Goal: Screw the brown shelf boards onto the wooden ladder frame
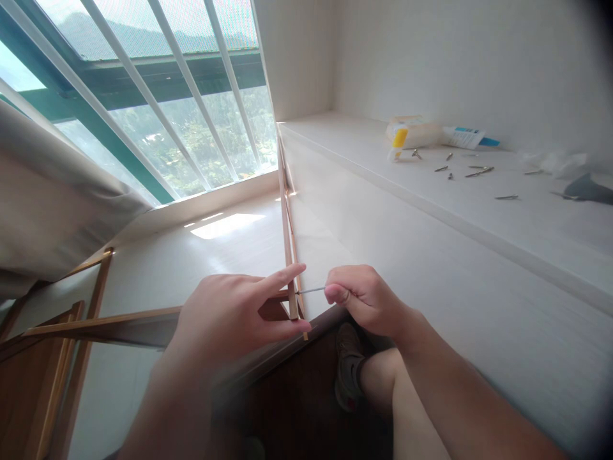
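Observation:
My left hand (230, 316) holds the end of a narrow wooden frame (293, 305), with the forefinger above and the thumb below it; its other fingers lie behind the wood. My right hand (361, 297) is closed in a fist on a tool with a thin metal shaft (312, 291). The shaft's tip meets the side of the frame between my left thumb and forefinger, at what looks like a small dark screw. The fist hides the tool's handle. A second slim wooden strip (297, 255) runs along the frame on its right side.
On the white ledge (359, 137) at right lie several screws (479, 171), a small yellow-capped bottle (398, 144), a tube (464, 137), a clear plastic bag (555, 163) and a dark object (589, 188). Wooden framing (96, 326) stands at left, below a curtain (57, 198) and barred window (177, 108).

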Motion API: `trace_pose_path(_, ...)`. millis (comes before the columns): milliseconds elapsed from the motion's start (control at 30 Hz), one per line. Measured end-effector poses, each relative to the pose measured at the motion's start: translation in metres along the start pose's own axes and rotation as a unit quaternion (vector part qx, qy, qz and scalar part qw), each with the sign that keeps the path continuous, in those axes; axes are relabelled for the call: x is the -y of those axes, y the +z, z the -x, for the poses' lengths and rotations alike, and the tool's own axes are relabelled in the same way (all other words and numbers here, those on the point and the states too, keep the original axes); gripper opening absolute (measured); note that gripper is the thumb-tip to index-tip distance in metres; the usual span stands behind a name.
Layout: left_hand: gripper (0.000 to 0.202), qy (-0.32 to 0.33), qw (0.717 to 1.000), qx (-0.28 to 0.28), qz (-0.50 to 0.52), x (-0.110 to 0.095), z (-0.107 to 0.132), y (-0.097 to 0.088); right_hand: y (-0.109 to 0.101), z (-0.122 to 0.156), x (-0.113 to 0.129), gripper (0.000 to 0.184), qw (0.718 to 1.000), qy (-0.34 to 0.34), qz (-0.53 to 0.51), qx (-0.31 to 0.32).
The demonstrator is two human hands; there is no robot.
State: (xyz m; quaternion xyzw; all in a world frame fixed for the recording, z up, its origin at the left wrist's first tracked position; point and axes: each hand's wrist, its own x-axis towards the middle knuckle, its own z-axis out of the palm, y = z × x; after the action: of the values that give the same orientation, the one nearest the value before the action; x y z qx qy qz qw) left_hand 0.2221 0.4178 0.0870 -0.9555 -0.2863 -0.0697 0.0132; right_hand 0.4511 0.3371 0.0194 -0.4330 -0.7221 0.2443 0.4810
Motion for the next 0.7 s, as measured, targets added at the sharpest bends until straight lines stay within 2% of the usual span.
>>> trace_pose_path(200,0.069,0.005,1.000,0.001,0.004,0.000,0.000,0.000,0.012,0.005,0.008,0.051,0.987,0.099,-0.123,0.002)
trace_pose_path(333,0.069,0.005,1.000,-0.001,0.002,0.000,-0.001,0.001,0.015,0.005,0.009,0.053,0.976,0.138,-0.166,-0.008)
trace_pose_path(500,0.069,0.004,1.000,-0.003,0.001,0.000,-0.001,0.001,0.009,0.007,0.002,0.050,0.979,0.123,-0.161,-0.013)
trace_pose_path(700,0.069,0.002,1.000,-0.004,0.000,0.001,-0.001,0.001,0.004,0.009,-0.005,0.039,0.993,0.075,-0.094,-0.001)
